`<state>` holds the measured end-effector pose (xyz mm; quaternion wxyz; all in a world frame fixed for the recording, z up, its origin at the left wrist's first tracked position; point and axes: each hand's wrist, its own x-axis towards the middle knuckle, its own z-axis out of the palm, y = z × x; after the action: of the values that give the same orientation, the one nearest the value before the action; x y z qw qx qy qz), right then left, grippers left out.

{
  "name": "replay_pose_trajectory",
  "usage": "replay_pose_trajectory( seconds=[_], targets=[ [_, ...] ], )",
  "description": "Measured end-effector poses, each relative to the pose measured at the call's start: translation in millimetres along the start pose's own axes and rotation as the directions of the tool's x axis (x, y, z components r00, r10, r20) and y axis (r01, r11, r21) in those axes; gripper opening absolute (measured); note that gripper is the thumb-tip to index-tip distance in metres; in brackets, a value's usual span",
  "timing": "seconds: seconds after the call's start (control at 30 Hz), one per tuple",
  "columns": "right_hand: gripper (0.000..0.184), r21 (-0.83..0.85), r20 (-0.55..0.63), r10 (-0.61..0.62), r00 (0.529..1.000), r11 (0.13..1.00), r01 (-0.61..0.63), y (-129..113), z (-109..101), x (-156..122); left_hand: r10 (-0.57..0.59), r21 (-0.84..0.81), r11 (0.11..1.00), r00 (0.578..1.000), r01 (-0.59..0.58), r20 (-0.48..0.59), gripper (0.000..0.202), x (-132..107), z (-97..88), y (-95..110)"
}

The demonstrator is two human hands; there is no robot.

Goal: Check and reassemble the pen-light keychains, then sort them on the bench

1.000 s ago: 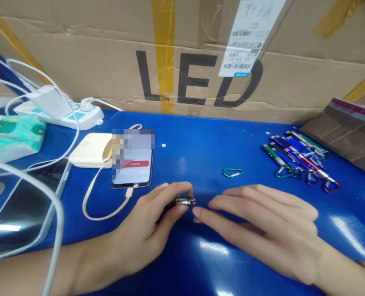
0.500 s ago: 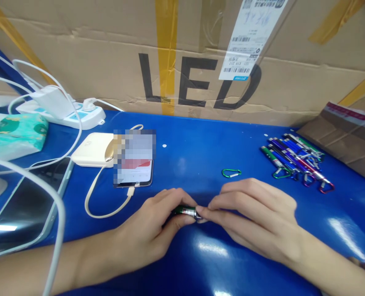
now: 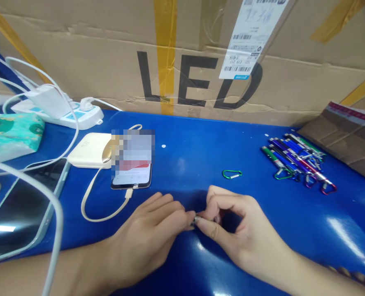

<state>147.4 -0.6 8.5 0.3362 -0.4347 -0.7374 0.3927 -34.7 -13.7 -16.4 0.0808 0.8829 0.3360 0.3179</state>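
Note:
My left hand (image 3: 153,230) is closed around a small green flashlight (image 3: 194,222), whose body is nearly all hidden by my fingers; only its silvery end shows. At that end, the thumb and forefinger of my right hand (image 3: 244,226) pinch together, touching the tip. The two hands meet just above the blue table. Beyond my right hand lies a loose green carabiner (image 3: 232,174). Farther right rests a pile of slim flashlights (image 3: 293,158) in green, blue, purple and red, several with carabiners clipped on.
A phone (image 3: 133,174) is cabled to a cream power bank (image 3: 88,150). A tablet-like device (image 3: 24,209), white cables (image 3: 57,205), a power strip (image 3: 88,117) and a tissue pack (image 3: 14,133) crowd the left. A large LED carton (image 3: 108,53) stands behind; another box (image 3: 345,139) is at right.
My left hand has rolled over, so the green body and its label are now covered. My right hand has turned from extended fingers to a thumb-and-forefinger pinch at the flashlight's end.

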Motion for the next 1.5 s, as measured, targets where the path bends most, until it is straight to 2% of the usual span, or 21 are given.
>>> replay_pose_trajectory(
  seconds=[0.2,0.47,0.83,1.0,1.13,1.27,1.37,1.43,1.5],
  targets=[
    [0.019,-0.017,-0.021,-0.033,0.999,0.999,0.032,-1.1,-4.7,2.2,-0.125,-0.127,0.983,0.991,0.130,0.046,0.019,4.7,-3.8,2.4],
    [0.011,-0.082,-0.022,-0.093,0.995,0.992,0.091,2.3,-10.8,4.7,-0.162,-0.149,0.974,0.984,0.171,0.072,0.019,7.3,-6.0,2.6],
    [0.011,-0.118,-0.081,-0.143,0.986,0.984,0.133,2.8,-10.9,5.9,-0.225,-0.185,0.950,0.964,0.250,0.142,0.017,9.4,-4.3,2.6],
    [0.011,-0.134,-0.121,-0.209,0.970,0.972,0.193,3.5,-15.8,8.6,-0.301,-0.246,0.910,0.939,0.335,0.167,0.014,13.7,-8.1,1.6],
    [0.013,-0.210,-0.117,-0.367,0.923,0.917,0.338,1.4,-20.8,7.9,-0.375,-0.281,0.864,0.907,0.417,0.193,0.011,16.8,-9.0,6.5],
    [0.019,-0.377,-0.010,-0.570,0.821,0.763,0.525,-2.3,-28.2,5.1,-0.441,-0.322,0.825,0.885,0.464,0.147,0.010,21.1,-6.1,13.5],
    [0.022,-0.441,0.062,-0.649,0.758,0.664,0.604,-1.1,-39.9,0.7,-0.455,-0.333,0.819,0.882,0.467,0.119,0.012,26.9,-5.2,19.2],
    [0.021,-0.452,0.098,-0.679,0.728,0.621,0.640,1.9,-51.6,-2.5,-0.448,-0.343,0.806,0.876,0.482,0.179,0.015,32.8,-4.1,24.3],
    [0.018,-0.427,0.087,-0.679,0.729,0.636,0.643,5.1,-65.0,-4.1,-0.439,-0.377,0.764,0.850,0.523,0.291,0.018,41.7,-0.4,30.3]
  ],
)
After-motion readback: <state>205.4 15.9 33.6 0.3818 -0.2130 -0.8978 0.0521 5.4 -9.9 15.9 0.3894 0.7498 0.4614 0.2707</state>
